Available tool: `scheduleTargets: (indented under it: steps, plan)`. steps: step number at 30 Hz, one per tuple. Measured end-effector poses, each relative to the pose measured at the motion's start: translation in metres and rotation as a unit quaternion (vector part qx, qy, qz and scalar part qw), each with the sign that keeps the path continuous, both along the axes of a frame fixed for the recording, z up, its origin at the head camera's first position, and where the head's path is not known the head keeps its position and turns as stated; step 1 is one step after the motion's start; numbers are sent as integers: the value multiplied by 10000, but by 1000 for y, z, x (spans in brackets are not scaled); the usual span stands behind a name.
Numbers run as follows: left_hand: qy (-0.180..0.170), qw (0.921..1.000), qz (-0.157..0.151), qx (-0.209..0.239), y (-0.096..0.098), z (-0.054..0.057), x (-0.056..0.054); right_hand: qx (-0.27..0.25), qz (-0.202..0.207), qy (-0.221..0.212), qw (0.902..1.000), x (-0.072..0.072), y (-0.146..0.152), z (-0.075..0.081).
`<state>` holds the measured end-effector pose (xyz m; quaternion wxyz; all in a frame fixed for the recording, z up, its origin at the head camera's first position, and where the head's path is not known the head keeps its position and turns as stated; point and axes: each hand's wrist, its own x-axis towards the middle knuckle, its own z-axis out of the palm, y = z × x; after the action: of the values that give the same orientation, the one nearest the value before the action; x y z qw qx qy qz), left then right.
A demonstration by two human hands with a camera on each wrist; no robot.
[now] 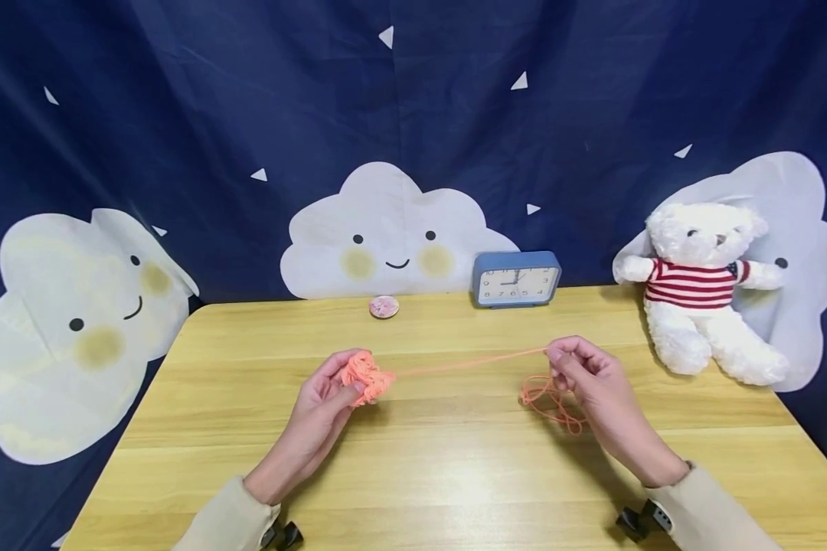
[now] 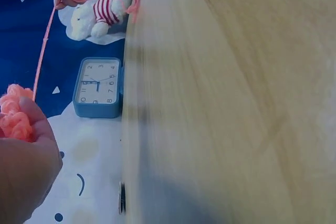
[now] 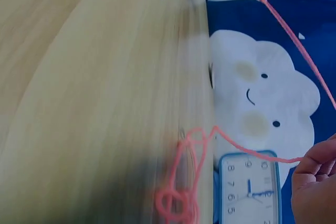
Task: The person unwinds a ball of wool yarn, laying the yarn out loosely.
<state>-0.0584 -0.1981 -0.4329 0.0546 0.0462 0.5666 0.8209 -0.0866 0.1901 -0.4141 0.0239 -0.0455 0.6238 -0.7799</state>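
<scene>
A crumpled bundle of coral yarn (image 1: 367, 376) sits in my left hand (image 1: 324, 402), gripped between thumb and fingers above the table. From it a yarn strand (image 1: 469, 363) runs fairly straight across to my right hand (image 1: 596, 390), which pinches it between thumb and forefinger. Below the right hand, loose loops of yarn (image 1: 551, 404) trail down to the tabletop. The right wrist view shows those loops (image 3: 176, 200) linked to the pinching fingers by a slack length. In the left wrist view, the bundle (image 2: 16, 116) bulges out past the left thumb.
At the back of the wooden table (image 1: 413, 474) stand a blue clock (image 1: 517, 279) and a small round pink tin-like disc (image 1: 384, 307). A white teddy bear (image 1: 706, 291) in a striped shirt sits at the back right. Behind hangs a dark blue cloud-print curtain (image 1: 413, 99).
</scene>
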Motion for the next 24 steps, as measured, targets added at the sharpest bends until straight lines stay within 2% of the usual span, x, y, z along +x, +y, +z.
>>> scheduleTargets:
  steps: [8, 14, 19, 24]
  plan:
    - [104, 9998, -141, 108, -3, -2, 2, -695, -311, 421, 9962, -3, 24, -2]
    - [86, 9995, -244, -189, -6, -3, 3, -970, -492, 595, 9923, -5, 37, -3]
    - [0, 9997, -256, -60, -8, -4, 3, -1049, -682, 511, 9908, -6, 47, -4]
    - [25, 9999, -70, 137, -10, -5, 2, -1159, -853, 355, 9890, -7, 57, -7]
